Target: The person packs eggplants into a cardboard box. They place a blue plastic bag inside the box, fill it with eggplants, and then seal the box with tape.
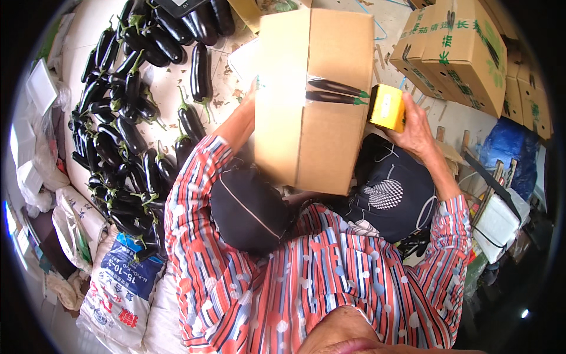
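Observation:
A brown cardboard box (pixel 283 137) with printed eggplants on one face stands tilted between my knees. My left hand (pixel 254 95) is at its left side, mostly hidden behind it, so its fingers do not show. On the right my right hand (pixel 413 126) grips a yellow block-shaped object (pixel 388 108) with a dark edge, close beside the box's right side. What the yellow object is cannot be told for certain. Many dark purple eggplants (pixel 132 137) with green stems lie heaped on the floor at the left.
Closed cardboard boxes (pixel 460 57) with green print are stacked at the upper right. A dark device (pixel 181 5) sits among eggplants at the top. A printed woven sack (pixel 128 283) lies lower left. Blue plastic sheeting (pixel 508 155) and a white foam box (pixel 497 225) stand at the right.

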Available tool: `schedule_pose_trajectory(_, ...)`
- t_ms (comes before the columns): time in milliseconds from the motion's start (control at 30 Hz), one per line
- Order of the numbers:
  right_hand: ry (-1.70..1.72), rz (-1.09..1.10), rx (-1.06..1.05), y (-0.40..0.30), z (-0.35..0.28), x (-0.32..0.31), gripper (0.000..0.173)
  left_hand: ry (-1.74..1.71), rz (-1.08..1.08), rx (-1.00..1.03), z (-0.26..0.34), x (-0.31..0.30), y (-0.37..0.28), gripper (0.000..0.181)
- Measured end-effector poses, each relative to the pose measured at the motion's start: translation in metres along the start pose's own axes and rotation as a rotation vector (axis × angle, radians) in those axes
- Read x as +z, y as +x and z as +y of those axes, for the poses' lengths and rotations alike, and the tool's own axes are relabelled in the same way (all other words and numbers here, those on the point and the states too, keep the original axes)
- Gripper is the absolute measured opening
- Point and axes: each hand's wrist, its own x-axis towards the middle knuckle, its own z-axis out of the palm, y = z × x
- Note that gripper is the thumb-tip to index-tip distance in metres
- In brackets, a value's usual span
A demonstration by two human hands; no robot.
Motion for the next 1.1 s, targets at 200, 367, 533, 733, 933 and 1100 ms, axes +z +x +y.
schedule_pose_trajectory(200, -0.253, -0.042, -0.042, 0.01, -0.06, -0.036, 0.056, 0.052, 0.117, -0.011, -0.007, 0.009, 0.036, 0.064)
schedule_pose_trajectory(367, -0.249, 0.063, -0.376, 0.054, -0.081, 0.002, 0.064, -0.119, 0.037, 0.03, 0.026, -0.072, 0.03, 0.066)
schedule_pose_trajectory(533, -0.368, 0.033, -0.388, 0.103, -0.145, 0.031, 0.057, 0.064, -0.056, 0.42, 0.13, -0.069, -0.053, 0.074)
schedule_pose_trajectory(733, -0.389, -0.17, -0.306, 0.134, -0.182, 0.046, 0.05, 0.232, 0.019, 0.415, 0.123, -0.075, -0.05, 0.063)
schedule_pose_trajectory(933, -0.491, -0.058, -0.443, 0.124, -0.183, 0.043, 0.043, 0.821, 0.27, 0.763, 0.117, -0.079, -0.033, 0.054)
schedule_pose_trajectory(1100, -0.409, 0.129, -0.577, 0.089, -0.128, 0.019, 0.049, 1.14, 0.33, 0.72, 0.125, -0.067, -0.038, 0.035)
